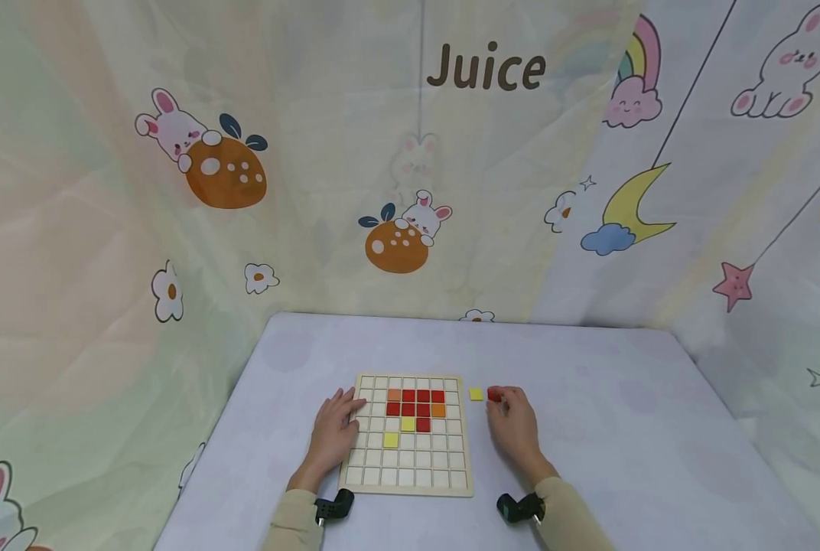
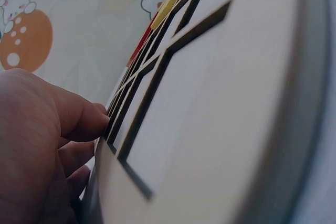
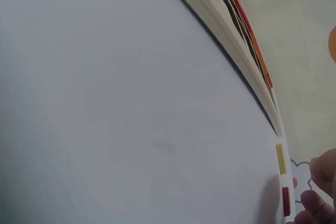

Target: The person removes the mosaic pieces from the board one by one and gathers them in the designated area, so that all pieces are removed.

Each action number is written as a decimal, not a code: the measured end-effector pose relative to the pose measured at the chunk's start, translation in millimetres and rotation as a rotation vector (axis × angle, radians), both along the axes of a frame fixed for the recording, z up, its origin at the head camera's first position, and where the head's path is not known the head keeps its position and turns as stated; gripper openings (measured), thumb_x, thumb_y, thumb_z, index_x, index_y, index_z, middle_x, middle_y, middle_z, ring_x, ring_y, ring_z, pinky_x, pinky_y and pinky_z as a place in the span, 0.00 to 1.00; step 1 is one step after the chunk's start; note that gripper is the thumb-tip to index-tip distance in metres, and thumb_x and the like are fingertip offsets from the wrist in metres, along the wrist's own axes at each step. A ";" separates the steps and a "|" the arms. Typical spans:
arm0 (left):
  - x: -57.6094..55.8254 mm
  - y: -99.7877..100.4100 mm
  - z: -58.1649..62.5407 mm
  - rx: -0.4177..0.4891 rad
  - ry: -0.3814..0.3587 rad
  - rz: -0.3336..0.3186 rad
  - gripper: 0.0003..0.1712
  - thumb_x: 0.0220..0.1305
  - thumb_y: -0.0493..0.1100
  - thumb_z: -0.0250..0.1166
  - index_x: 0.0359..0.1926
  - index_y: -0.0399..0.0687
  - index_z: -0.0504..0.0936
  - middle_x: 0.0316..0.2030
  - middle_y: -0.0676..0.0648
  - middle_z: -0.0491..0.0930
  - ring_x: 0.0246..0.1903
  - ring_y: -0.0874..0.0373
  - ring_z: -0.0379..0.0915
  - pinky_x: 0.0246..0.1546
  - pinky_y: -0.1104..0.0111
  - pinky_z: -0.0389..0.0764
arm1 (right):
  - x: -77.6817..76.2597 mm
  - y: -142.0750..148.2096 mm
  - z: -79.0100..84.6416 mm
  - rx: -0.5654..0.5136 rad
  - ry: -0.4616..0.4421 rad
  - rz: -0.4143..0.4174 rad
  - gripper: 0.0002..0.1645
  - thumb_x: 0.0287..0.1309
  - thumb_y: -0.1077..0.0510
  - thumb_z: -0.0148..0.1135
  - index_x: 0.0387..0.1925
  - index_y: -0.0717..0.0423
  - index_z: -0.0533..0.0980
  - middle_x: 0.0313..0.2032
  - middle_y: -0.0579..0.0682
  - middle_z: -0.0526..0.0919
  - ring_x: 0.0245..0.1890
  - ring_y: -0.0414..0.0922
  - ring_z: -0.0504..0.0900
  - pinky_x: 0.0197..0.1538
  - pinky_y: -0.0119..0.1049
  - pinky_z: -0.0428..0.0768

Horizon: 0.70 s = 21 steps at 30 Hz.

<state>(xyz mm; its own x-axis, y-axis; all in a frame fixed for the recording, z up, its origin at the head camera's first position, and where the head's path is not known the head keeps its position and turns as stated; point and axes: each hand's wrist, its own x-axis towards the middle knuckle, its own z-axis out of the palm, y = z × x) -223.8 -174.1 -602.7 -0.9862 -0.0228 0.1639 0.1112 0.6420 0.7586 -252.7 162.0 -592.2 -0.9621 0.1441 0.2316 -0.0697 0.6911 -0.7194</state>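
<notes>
A wooden grid board (image 1: 406,490) lies on the table with red tiles (image 1: 423,396), an orange tile (image 1: 438,411), a paler orange one (image 1: 393,396) and two yellow tiles (image 1: 390,441) in its squares. Fingers of my left hand (image 1: 334,432) rest on the board's left edge; the left wrist view has a fingertip on the rim. Right of the board, my right hand (image 1: 515,425) reaches low over the table, fingertips at a loose red tile (image 3: 286,201). That tile lies flat, with thumb and finger spread beside it. Between board and hand lies a loose yellow tile (image 1: 476,394).
The table (image 1: 630,428) has a pale cloth. Behind it and along the sides hangs a printed curtain (image 1: 327,115) with rabbits and oranges. Each wrist carries a black camera mount (image 1: 520,508), close to the table's near side.
</notes>
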 end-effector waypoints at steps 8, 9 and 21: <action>-0.3 0.0 -0.1 -0.002 0.007 -0.004 0.22 0.62 0.32 0.58 0.57 0.43 0.80 0.69 0.43 0.66 0.73 0.44 0.49 0.75 0.51 0.41 | 12.2 -11.4 -2.9 -0.062 0.051 0.033 0.14 0.59 0.63 0.63 0.47 0.57 0.80 0.40 0.49 0.78 0.37 0.44 0.74 0.41 0.37 0.78; -0.2 -0.1 0.0 -0.003 0.006 -0.006 0.22 0.62 0.32 0.58 0.57 0.43 0.80 0.69 0.43 0.65 0.73 0.44 0.48 0.75 0.52 0.41 | 13.5 -12.4 -3.1 -0.062 0.057 0.038 0.14 0.59 0.63 0.64 0.47 0.57 0.80 0.39 0.48 0.78 0.36 0.43 0.73 0.39 0.35 0.77; 0.4 -0.1 1.6 0.004 0.016 -0.011 0.22 0.61 0.31 0.58 0.56 0.43 0.81 0.69 0.42 0.66 0.73 0.43 0.49 0.74 0.51 0.42 | 23.6 -31.1 -4.7 -0.090 0.100 0.113 0.14 0.59 0.66 0.64 0.47 0.54 0.80 0.34 0.43 0.79 0.32 0.40 0.72 0.32 0.28 0.75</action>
